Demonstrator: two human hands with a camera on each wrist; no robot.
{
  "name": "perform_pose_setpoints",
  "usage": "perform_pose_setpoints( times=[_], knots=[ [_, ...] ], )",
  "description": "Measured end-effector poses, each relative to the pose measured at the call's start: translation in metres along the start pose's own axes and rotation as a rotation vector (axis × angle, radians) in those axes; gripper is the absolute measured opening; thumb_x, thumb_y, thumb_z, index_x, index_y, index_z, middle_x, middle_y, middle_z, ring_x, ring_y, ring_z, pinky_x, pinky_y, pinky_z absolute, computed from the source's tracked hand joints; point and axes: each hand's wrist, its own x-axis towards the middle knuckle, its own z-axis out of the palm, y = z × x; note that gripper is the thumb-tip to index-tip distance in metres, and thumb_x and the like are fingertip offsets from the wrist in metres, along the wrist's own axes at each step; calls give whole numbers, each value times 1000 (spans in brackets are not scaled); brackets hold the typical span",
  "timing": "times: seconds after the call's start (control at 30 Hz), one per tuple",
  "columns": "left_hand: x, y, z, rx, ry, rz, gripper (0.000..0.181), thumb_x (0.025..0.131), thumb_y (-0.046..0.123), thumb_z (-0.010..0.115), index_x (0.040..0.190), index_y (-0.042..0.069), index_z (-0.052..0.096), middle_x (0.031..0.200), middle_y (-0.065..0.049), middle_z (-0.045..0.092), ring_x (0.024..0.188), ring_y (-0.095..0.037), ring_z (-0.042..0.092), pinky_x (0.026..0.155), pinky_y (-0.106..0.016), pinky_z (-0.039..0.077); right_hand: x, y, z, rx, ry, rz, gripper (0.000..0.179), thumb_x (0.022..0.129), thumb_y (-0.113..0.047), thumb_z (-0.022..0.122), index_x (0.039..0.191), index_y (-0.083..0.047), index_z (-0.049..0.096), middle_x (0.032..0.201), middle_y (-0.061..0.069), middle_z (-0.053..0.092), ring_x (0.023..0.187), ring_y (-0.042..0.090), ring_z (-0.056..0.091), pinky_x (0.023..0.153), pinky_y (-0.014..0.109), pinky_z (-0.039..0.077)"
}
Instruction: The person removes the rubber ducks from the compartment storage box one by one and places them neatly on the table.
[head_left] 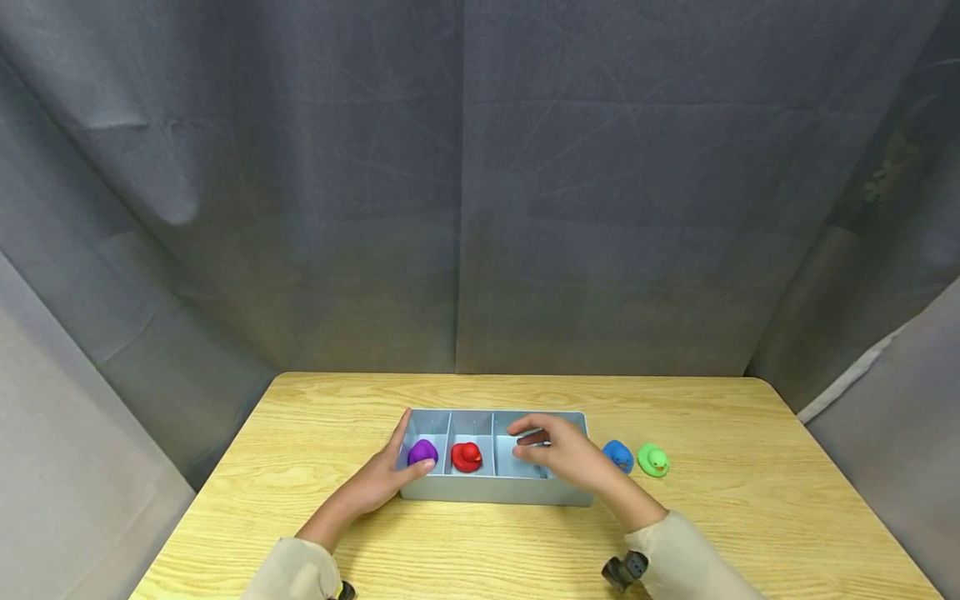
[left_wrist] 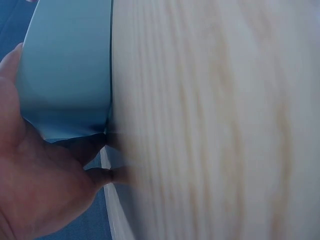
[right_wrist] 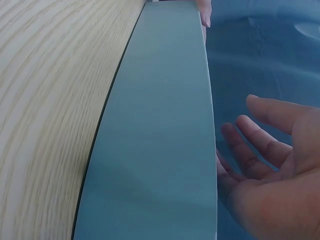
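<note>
A pale blue-grey divided box [head_left: 495, 490] lies lengthwise on the table. My left hand [head_left: 378, 479] grips its left end, thumb across the front corner and fingers along the end wall [left_wrist: 65, 70]. Beside that thumb, a purple rubber duck [head_left: 422, 452] sits in the leftmost compartment. The neighbouring compartment holds a red rubber duck [head_left: 467, 457]. Above the right part of the box is my right hand [head_left: 562, 450], fingers loosely bent and spread with nothing visible between them. It partly hides the compartments below. In the right wrist view the same hand [right_wrist: 280, 160] is beyond the box's front wall.
Just right of the box, a blue rubber duck [head_left: 618, 456] and a green rubber duck [head_left: 654, 459] stand on the wooden table [head_left: 337, 417]. The blue duck is close to my right forearm. Grey curtains [head_left: 600, 208] hang behind the table's far edge and along the sides.
</note>
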Motion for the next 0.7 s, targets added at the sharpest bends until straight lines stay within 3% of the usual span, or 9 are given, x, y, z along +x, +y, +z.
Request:
perform_pose_setpoints(
  times=[0.23, 0.47, 0.7],
  knots=[
    [0, -1, 0, 5, 2, -2, 100, 97, 51, 68, 167, 35, -3, 171, -21, 10, 153, -49, 18, 120, -70, 17, 10, -1, 14, -12, -21, 3, 30, 97, -11, 72, 125, 1, 68, 129, 22, 66, 114, 39, 68, 84, 33, 59],
    [0, -1, 0, 11, 2, -6, 100, 98, 52, 67, 167, 35, -4, 171, -22, 11, 152, -51, 19, 120, -70, 17, 19, -3, 27, -7, -30, 19, 31, 96, -12, 73, 125, -1, 69, 134, 19, 65, 123, 46, 62, 95, 49, 58],
    [0, 0, -1, 3, -5, -16, 100, 98, 51, 66, 167, 33, -4, 171, -23, 10, 153, -50, 18, 120, -71, 17, 28, -4, 39, -50, -34, 15, 32, 96, -8, 72, 126, -1, 68, 137, 19, 63, 128, 49, 57, 96, 55, 56]
  ],
)
